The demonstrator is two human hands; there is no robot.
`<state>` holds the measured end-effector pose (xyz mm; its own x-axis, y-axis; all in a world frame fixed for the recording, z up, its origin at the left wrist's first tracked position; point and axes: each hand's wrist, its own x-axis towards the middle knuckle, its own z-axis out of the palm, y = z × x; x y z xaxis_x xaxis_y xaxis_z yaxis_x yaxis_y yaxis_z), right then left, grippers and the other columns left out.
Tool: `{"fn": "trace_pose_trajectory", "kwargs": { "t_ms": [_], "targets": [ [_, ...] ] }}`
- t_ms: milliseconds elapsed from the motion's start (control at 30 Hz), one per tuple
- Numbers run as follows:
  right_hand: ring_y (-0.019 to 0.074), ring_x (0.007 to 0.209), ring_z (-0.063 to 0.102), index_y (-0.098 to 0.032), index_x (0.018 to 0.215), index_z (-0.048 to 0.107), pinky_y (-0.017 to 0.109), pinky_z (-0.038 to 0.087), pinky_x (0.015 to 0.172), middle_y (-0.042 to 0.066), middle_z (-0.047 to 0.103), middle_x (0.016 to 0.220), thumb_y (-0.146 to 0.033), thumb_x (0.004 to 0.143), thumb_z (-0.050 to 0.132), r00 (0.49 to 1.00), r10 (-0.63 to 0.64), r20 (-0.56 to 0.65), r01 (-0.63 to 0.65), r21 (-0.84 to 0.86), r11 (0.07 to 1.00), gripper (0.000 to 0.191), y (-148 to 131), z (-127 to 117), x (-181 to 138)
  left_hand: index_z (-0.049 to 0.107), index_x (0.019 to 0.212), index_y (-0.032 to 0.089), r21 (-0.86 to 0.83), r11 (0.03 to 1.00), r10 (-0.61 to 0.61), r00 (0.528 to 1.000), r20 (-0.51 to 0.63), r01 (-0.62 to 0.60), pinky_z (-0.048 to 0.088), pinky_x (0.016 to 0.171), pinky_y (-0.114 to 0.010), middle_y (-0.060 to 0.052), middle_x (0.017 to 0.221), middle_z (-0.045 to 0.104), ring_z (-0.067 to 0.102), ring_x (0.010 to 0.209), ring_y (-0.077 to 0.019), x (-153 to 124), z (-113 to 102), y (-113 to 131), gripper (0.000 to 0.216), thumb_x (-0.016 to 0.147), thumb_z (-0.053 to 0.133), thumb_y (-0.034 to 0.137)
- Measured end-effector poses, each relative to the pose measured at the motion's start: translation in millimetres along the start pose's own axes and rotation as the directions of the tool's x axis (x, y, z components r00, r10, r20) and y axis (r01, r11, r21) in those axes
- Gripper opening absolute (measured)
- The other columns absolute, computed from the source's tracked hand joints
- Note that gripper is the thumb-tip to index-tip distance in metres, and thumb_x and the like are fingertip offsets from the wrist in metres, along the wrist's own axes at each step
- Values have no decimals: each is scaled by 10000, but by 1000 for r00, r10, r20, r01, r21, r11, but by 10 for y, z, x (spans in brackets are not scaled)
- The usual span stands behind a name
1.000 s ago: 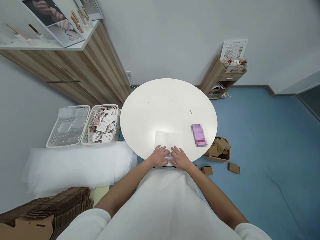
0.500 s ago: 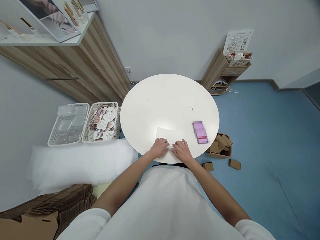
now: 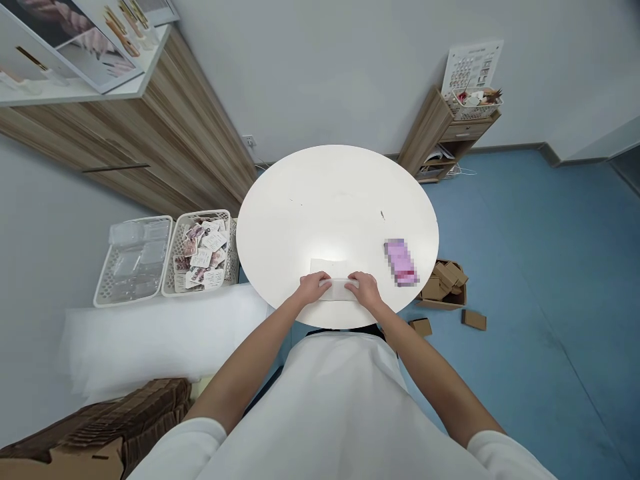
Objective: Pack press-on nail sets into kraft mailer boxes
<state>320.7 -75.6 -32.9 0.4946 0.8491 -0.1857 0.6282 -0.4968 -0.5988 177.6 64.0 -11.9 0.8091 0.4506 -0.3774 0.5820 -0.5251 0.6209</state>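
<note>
A white folded sheet [image 3: 338, 287] lies near the front edge of the round white table [image 3: 325, 200]. My left hand [image 3: 312, 289] grips its left end with curled fingers. At the sheet's right end my right hand [image 3: 365, 289] holds on the same way. The sheet is rolled or folded over between the two hands, with a flat part showing just beyond them. A pink blurred flat object [image 3: 400, 262] lies on the table to the right of my right hand.
Two white baskets stand left of the table: one [image 3: 134, 259] with clear plastic pieces, one [image 3: 201, 252] with printed cards. White foam sheets [image 3: 150, 333] lie below them, flat cardboard [image 3: 90, 427] at bottom left. A box of small brown cartons [image 3: 445, 283] sits on the blue floor.
Both hands have moved forward on the table and a little apart, folding the white sheet over. The view has shifted slightly.
</note>
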Motion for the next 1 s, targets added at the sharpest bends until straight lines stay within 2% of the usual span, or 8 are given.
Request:
{"fn": "trace_pose_trajectory", "kwargs": {
  "t_ms": [233, 433, 567, 667, 767, 833, 900, 1000],
  "targets": [
    [225, 1040, 426, -240, 888, 609, 426, 276, 909, 58, 486, 1089, -375, 762, 517, 999, 28, -33, -32, -131, 991, 206, 75, 75, 193, 592, 913, 259, 175, 975, -126, 989, -77, 138, 317, 825, -439, -44, 1014, 570, 480, 996, -243, 223, 64, -24, 243, 785, 426, 381],
    [261, 1117, 367, -241, 968, 589, 484, 216, 940, 90, 449, 1163, -404, 772, 498, 997, 4, -82, -19, -175, 984, 270, 60, 85, 189, 540, 1032, 225, 270, 940, -130, 953, -275, 207, 298, 838, -450, -95, 1076, 515, 438, 1012, -267, 202, 100, -93, 327, 744, 496, 373],
    [266, 1152, 348, -229, 1101, 510, 495, 210, 953, 108, 430, 1212, -399, 796, 449, 982, 79, -169, -93, -82, 992, 354, 59, -29, 65, 477, 1125, 225, 296, 942, -35, 924, -380, 158, 278, 864, -456, -114, 1205, 448, 377, 1103, -285, 54, 100, -50, 372, 756, 466, 272],
    [274, 1166, 346, -222, 1164, 442, 495, 257, 943, 109, 420, 1234, -412, 792, 427, 945, 214, -246, -189, 123, 974, 418, 131, -100, -180, 456, 1158, 227, 354, 935, 118, 921, -372, 23, 249, 893, -461, -111, 1263, 411, 338, 1155, -289, -108, 149, 58, 386, 774, 425, 222],
    [234, 1092, 452, -208, 1206, 356, 399, 396, 872, 120, 444, 1208, -435, 778, 431, 905, 382, -189, -266, 451, 852, 490, 236, -63, -507, 449, 1165, 231, 418, 893, 289, 926, -245, -168, 226, 927, -451, -95, 1288, 400, 324, 1178, -270, -243, 280, 159, 385, 782, 415, 221],
    [202, 966, 552, -212, 1179, 349, 350, 464, 787, 110, 511, 1111, -440, 781, 424, 879, 477, -14, -368, 617, 696, 465, 281, 10, -690, 425, 1186, 234, 432, 870, 333, 929, -163, -236, 229, 936, -443, -90, 1299, 393, 327, 1180, -255, -288, 389, 184, 404, 782, 419, 235],
    [190, 924, 584, -212, 1142, 352, 327, 488, 759, 100, 540, 1063, -433, 765, 457, 853, 497, 159, -448, 711, 542, 449, 286, 83, -791, 377, 1229, 233, 433, 874, 304, 943, -133, -221, 243, 934, -441, -94, 1311, 382, 339, 1171, -249, -300, 480, 170, 455, 776, 424, 233],
    [193, 974, 567, -216, 1136, 334, 312, 499, 761, 117, 505, 1127, -400, 726, 517, 822, 539, 183, -452, 786, 422, 485, 230, 148, -760, 326, 1268, 241, 437, 882, 255, 959, -126, -177, 256, 932, -442, -94, 1339, 349, 341, 1174, -246, -291, 549, 115, 507, 771, 423, 214]
  ]
}}
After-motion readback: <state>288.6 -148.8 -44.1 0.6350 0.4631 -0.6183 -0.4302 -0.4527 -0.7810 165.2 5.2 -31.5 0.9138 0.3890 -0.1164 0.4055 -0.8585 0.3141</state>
